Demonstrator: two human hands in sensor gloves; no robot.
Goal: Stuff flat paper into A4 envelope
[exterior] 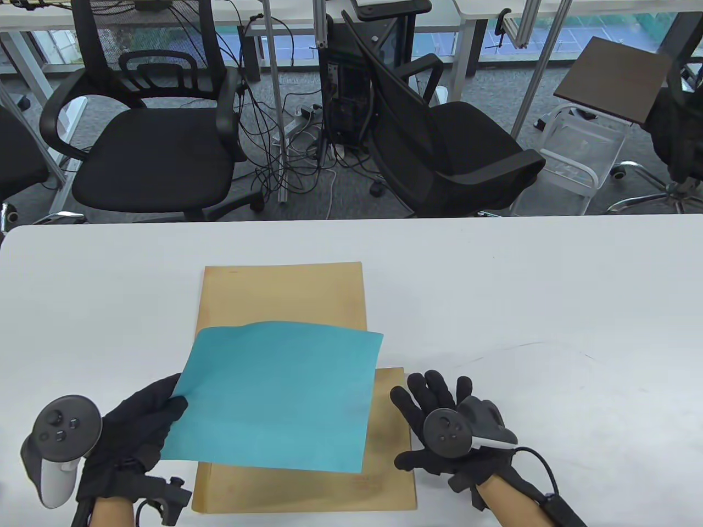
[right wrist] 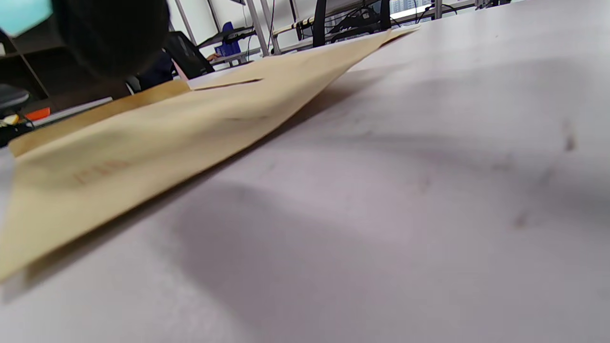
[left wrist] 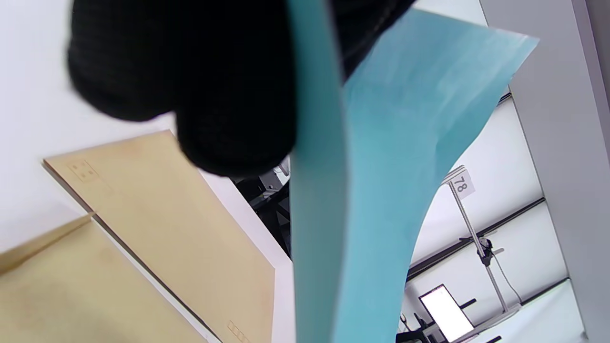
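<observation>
A blue sheet of paper [exterior: 280, 395] is held above the table by its left edge. My left hand [exterior: 145, 422] pinches that edge between thumb and fingers; the left wrist view shows the sheet [left wrist: 381, 166] hanging from my gloved fingers [left wrist: 214, 85]. Under it lie two tan A4 envelopes: one nearer me [exterior: 384, 466] and one farther [exterior: 285, 296], partly overlapped. They also show in the left wrist view [left wrist: 181, 228] and the right wrist view [right wrist: 157, 138]. My right hand [exterior: 439, 417] rests flat, fingers spread, on the table by the near envelope's right edge.
The white table [exterior: 549, 307] extends to the right and left of the envelopes. Black office chairs [exterior: 159, 159] and cables stand beyond the table's far edge.
</observation>
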